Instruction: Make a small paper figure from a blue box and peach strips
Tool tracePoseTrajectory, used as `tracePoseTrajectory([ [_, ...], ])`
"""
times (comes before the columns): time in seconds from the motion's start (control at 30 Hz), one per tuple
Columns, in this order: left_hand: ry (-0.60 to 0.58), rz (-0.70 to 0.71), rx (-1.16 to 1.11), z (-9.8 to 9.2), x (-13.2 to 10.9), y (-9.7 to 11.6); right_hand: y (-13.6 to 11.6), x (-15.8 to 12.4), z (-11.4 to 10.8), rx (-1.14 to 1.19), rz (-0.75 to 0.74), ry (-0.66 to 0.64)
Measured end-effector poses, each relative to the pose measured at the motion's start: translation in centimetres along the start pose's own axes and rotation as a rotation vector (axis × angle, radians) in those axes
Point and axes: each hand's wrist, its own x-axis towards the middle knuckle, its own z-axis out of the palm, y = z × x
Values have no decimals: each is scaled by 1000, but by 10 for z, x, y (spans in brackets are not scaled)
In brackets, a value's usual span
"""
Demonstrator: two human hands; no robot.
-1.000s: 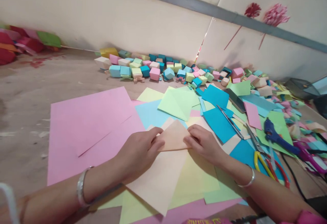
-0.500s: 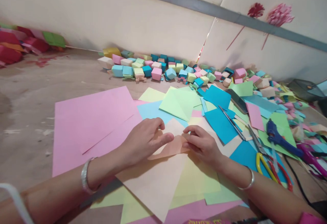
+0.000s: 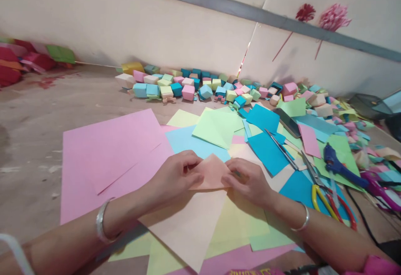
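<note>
A small peach sheet of paper (image 3: 211, 172), folded to a point at the top, is between my hands. My left hand (image 3: 178, 174) pinches its left side with thumb and fingers. On its right side, my right hand (image 3: 247, 179) has the paper between thumb and fingertips. Below it lies a larger peach sheet (image 3: 188, 220); whether the two are joined I cannot tell. Yellow paper (image 3: 238, 220) shows under that sheet. To the left of my left hand is a large pink sheet (image 3: 103, 154), and beyond my hands are light green paper (image 3: 214, 126) and light blue paper (image 3: 181, 139).
Right of my hands lie scissors with yellow and red handles (image 3: 332, 202), a slim metal tool (image 3: 281, 148), a dark phone (image 3: 286, 122) and a blue glue gun (image 3: 341, 166). Small folded paper boxes (image 3: 188, 92) line the wall. Two paper flowers (image 3: 335, 17) hang by a metal rail (image 3: 219, 2).
My left hand has closed from a loose, open pose onto the peach paper's left side. The folded paper now stands more upright between both hands. The view has shifted slightly.
</note>
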Motion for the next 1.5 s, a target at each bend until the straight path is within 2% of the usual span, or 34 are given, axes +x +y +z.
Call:
tracePoseTrajectory([
  [0.1,39,83,-11,-1,-3,6,-5,-1,0,7,20,47],
  [0.27,25,-39,-33,2,-6,12,-9,-5,1,23,73,79],
  [0.4,52,-110,-88,3,-6,14,-11,-5,0,43,82,1],
  [0.53,31,-163,-121,6,-8,16,-17,-2,-7,36,121,-42],
  [0.67,-11,-187,-121,10,-9,18,-27,11,-13,62,182,-87],
  [0.8,5,-173,-78,9,-8,14,-33,34,-8,32,172,-87],
  [0.97,66,-167,-26,4,-4,7,-23,53,12,-114,155,-67],
  [1.17,104,-151,-25,0,-1,-2,6,49,31,-499,145,-17],
  [1.33,45,-156,19,-4,-5,-9,16,48,34,-717,171,-63],
  [1.5,-31,-193,103,-7,-8,-9,13,52,27,-732,151,-61],
])
